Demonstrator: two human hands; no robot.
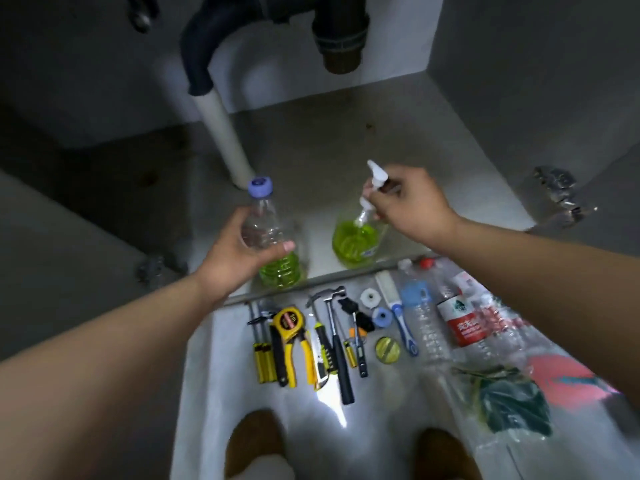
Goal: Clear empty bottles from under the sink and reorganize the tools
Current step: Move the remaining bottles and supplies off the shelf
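The left hand is wrapped round the middle of a bottle: clear, ribbed plastic, upright, thumb across its near side. Above the grip sits a round lilac cap; below the grip the bottle holds yellow-green liquid, and its base is at the front edge of the cabinet floor, a smooth grey surface.

The right hand has its fingers curled on the white plastic pump head of a pump bottle. Below this grip the squat, clear body is about a third full of the same green liquid and stands on the floor, well apart from the bottle in the left hand.

Beyond the left grip a matte white pipe slants down to the floor.

Nearer than both grips, outside the cabinet, tools lie side by side on a pale glossy surface: yellow-handled screwdrivers, a yellow tape, yellow-gripped pliers and a steel-headed hammer with a black handle. Under the right forearm lie a blue-and-white brush and crumpled clear empty bottles, one with a red label, beside a wrinkled see-through bag.
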